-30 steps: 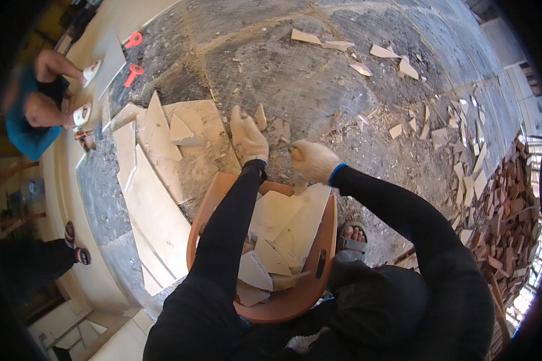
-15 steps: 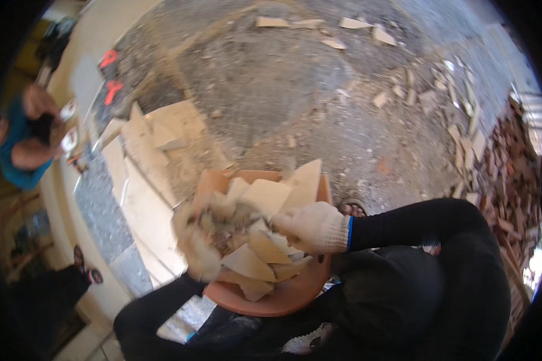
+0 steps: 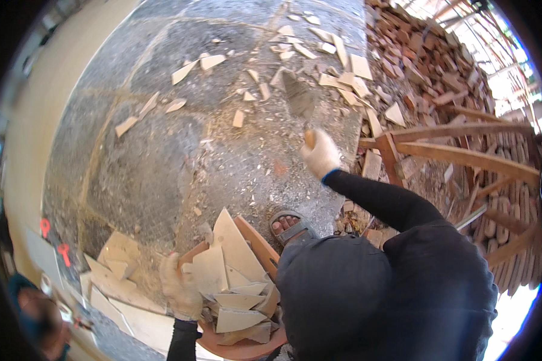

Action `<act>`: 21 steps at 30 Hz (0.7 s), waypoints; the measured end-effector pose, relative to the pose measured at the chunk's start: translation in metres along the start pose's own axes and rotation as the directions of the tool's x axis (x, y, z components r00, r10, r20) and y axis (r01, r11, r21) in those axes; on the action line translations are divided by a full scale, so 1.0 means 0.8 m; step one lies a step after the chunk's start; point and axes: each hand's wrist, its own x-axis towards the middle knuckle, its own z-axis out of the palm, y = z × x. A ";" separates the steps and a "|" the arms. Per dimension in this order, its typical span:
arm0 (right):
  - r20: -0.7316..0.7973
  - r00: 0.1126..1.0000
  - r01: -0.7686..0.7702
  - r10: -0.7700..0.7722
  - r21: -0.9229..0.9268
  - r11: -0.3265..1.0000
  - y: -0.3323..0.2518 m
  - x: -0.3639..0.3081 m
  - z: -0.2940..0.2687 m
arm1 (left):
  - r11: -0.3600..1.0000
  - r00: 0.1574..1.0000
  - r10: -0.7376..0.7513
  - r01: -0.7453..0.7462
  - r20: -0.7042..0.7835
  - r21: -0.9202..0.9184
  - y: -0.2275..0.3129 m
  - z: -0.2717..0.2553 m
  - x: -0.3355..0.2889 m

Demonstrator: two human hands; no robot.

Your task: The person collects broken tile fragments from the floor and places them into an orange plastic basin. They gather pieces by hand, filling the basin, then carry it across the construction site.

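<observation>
My right hand (image 3: pixel 321 153), in a white knitted glove, is closed around the short handle of a trowel (image 3: pixel 299 99). Its grey blade, blurred, points away from me over the rubble-strewn floor, beside broken tile pieces. A terracotta-coloured tub (image 3: pixel 247 350) in front of me is heaped with broken cream tiles (image 3: pixel 209 271), some jutting above its rim. At the tub's left side is my gloved left hand (image 3: pixel 182 292), beside the tile pieces. Motion smears its fingers, so whether they grip the rim does not show.
More tile shards (image 3: pixel 337 51) lie scattered ahead. Larger tile pieces (image 3: pixel 119 256) lie left of the tub. A wooden frame (image 3: pixel 464 157) and a pile of broken bricks (image 3: pixel 427 60) stand to the right. Another person (image 3: pixel 36 316) is at the lower left, near red tile clamps (image 3: pixel 64 254).
The view has swung to the right. My right hand has gone from the tiles in the tub to the floor ahead, where it now holds the trowel. My left hand stays near the tub's left side.
</observation>
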 end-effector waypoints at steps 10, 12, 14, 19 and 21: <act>0.046 0.969 -0.096 0.244 -0.836 0.540 0.237 0.239 -0.118 | 0.997 0.938 0.076 -0.068 0.337 -0.034 0.066 0.056 0.006; 0.250 0.930 0.134 0.268 -0.912 0.387 0.236 0.251 -0.113 | 0.992 0.942 0.120 -0.104 0.313 -0.066 0.067 0.062 0.000; 0.180 0.967 0.088 0.180 -0.900 0.427 0.228 0.235 -0.102 | 0.982 0.947 0.140 -0.096 0.287 -0.163 0.066 0.067 -0.005; -0.135 0.986 -0.152 0.100 -0.467 0.871 0.194 0.130 -0.088 | 0.980 0.947 0.140 -0.091 0.289 -0.175 0.063 0.076 -0.006; -0.074 0.993 -0.112 0.091 -0.362 0.925 0.170 0.088 -0.090 | 0.976 0.942 0.173 -0.126 0.286 -0.177 0.065 0.075 -0.005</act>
